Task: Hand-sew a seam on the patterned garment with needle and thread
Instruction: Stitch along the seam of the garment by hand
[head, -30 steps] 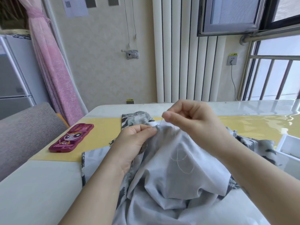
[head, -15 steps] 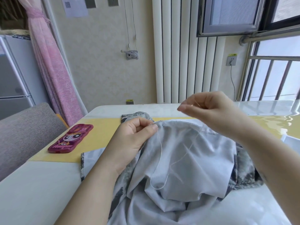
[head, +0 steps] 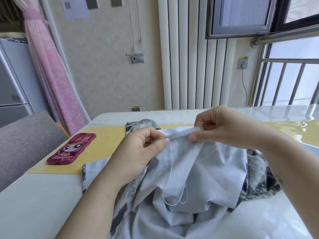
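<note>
The patterned garment (head: 203, 171) lies bunched on the table, its pale grey inner side up and dark print showing at the edges. My left hand (head: 143, 152) pinches the folded seam edge at its left end. My right hand (head: 222, 126) pinches the same fold (head: 181, 134) further right, holding it stretched between the two hands. A white thread (head: 170, 178) hangs from the seam near my left thumb and loops down over the cloth. I cannot make out the needle.
A pink cartoon phone case (head: 72, 149) lies on the yellow mat (head: 103, 149) at the left. The white table (head: 39, 204) reaches a wall with a tall radiator (head: 189, 66). A grey chair back (head: 22, 142) stands at the left.
My right hand rose to the right pulling the thread, then came back down onto the seam fold. The thread now hangs slack in a longer loop. The left hand kept its pinch.
</note>
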A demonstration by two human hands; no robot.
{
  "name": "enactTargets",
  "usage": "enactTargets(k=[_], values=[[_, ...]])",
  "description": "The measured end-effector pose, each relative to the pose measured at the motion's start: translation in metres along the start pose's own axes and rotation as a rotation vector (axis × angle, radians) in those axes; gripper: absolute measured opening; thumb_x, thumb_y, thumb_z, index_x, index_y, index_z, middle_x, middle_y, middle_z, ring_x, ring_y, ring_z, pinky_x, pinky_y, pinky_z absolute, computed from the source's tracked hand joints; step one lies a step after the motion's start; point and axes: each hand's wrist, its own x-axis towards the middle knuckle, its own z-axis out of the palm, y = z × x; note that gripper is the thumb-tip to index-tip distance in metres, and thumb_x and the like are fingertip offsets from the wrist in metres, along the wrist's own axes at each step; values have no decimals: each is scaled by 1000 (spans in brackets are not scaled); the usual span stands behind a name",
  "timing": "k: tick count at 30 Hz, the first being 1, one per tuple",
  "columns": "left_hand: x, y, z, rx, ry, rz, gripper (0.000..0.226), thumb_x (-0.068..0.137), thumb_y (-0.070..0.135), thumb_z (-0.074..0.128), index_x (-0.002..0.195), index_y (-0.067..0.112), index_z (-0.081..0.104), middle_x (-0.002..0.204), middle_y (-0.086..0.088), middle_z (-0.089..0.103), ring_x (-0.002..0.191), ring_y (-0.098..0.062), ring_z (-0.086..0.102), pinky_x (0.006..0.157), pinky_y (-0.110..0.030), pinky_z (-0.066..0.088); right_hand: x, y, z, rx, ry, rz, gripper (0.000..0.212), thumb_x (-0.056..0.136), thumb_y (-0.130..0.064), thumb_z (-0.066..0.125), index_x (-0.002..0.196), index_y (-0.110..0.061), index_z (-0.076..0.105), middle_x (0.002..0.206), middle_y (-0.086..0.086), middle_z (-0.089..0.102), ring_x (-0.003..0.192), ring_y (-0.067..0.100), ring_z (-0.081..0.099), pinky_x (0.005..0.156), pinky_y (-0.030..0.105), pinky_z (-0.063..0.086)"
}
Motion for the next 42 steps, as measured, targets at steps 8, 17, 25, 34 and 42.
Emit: enactTargets(k=[8, 17, 25, 34, 42], values=[[-2, -2, 5, 508, 129, 231, 20, 82, 10, 71, 71, 25, 63, 59, 32, 56, 57, 15, 48, 58, -3, 33, 4, 2, 10, -364, 108, 38, 26, 71, -34, 79, 64, -31, 55, 48, -11, 45, 48, 1, 41, 49, 17, 33], [1, -10, 2, 613, 168, 501, 4, 82, 24, 63, 83, 26, 66, 78, 13, 59, 71, 5, 53, 67, -8, 36, 0, -12, 16, -231, 83, -43, 21, 71, -34, 78, 66, -31, 57, 46, -16, 39, 45, 6, 34, 43, 16, 28], [2, -10, 0, 603, 167, 503, 8, 83, 32, 56, 90, 30, 61, 83, 11, 60, 73, -2, 56, 67, -15, 42, 1, -5, 13, -306, 93, -28, 28, 73, -26, 75, 63, -27, 48, 50, -20, 43, 47, 6, 36, 47, 17, 31], [1, -7, -1, 563, 201, 398, 10, 79, 15, 68, 77, 25, 68, 71, 11, 62, 67, 5, 54, 64, -4, 35, -2, -5, 4, -44, 20, 27, 24, 76, -35, 74, 61, -20, 62, 42, -11, 30, 42, 7, 24, 42, 15, 19], [-2, -6, 5, 360, 106, 56, 21, 83, 10, 69, 68, 25, 65, 60, 19, 61, 57, 4, 52, 58, -7, 38, 4, 2, 9, -416, 159, 66, 21, 79, -38, 71, 64, -31, 57, 47, -7, 41, 44, 7, 35, 44, 20, 26]])
